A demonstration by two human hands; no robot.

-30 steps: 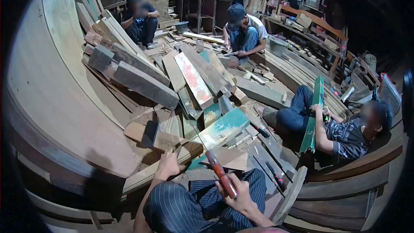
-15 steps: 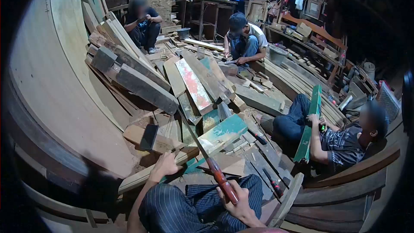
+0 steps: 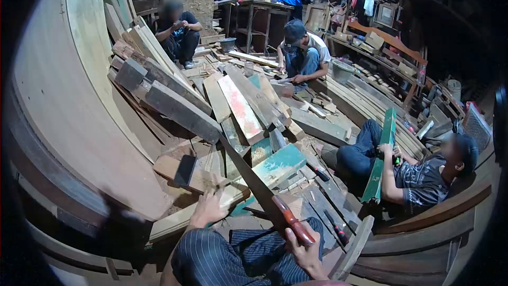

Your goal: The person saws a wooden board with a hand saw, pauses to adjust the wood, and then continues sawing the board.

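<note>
My right hand (image 3: pixel 304 249) is wrapped round the red-brown wooden handle of a handsaw (image 3: pixel 254 185), above my striped trousers. Its long blade points forward and left, with the broad face partly turned up; the tip overlaps the end of a dark beam (image 3: pixel 182 110) in this view. Across in front of my knees lies a pale wooden plank (image 3: pixel 177 226). My left hand (image 3: pixel 208 209) grips this plank from the near side, fingers over its upper edge, left of the blade. A board with worn green paint (image 3: pixel 283 163) lies just beyond the saw.
A black phone (image 3: pixel 184 170) lies on a wood block ahead of my left hand. Chisel-like tools with red-and-black handles (image 3: pixel 337 228) lie at right. One person (image 3: pixel 423 175) sits at right with a green board; others crouch or stand farther back. Large curved panels (image 3: pixel 69 100) line the left.
The saw blade has rolled from nearly edge-on to show its broad face, and its handle sits slightly farther right. My left hand has shifted a little right along the plank.
</note>
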